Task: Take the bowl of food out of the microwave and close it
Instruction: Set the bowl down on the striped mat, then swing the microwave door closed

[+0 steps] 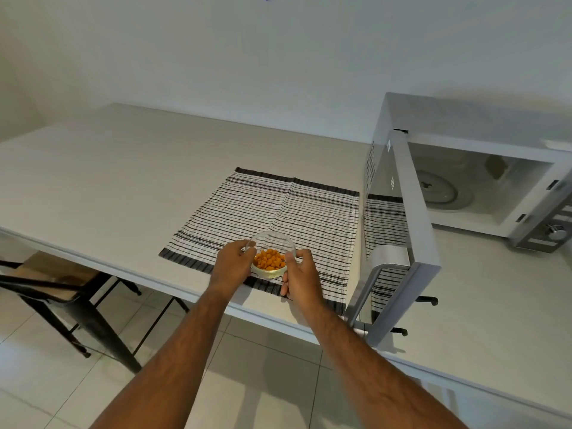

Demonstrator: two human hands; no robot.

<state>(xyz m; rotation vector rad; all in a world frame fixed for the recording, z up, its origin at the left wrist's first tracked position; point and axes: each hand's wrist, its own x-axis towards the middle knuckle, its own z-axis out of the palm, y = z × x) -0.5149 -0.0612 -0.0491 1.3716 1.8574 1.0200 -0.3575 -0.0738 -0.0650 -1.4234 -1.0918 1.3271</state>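
A small clear glass bowl (271, 243) with orange food pieces (269, 260) sits on the near part of a striped placemat (278, 209). My left hand (230, 263) grips the bowl's left rim and my right hand (301, 275) grips its right rim. To the right stands a white microwave (483, 119) with its door (399, 224) swung wide open toward me. Inside, the glass turntable (439, 190) is bare.
The white table (123, 168) runs left to right, its front edge just below my hands. A dark metal chair (55, 286) stands under the table at the left. The microwave's knob panel (554, 232) is at the far right. Tiled floor lies below.
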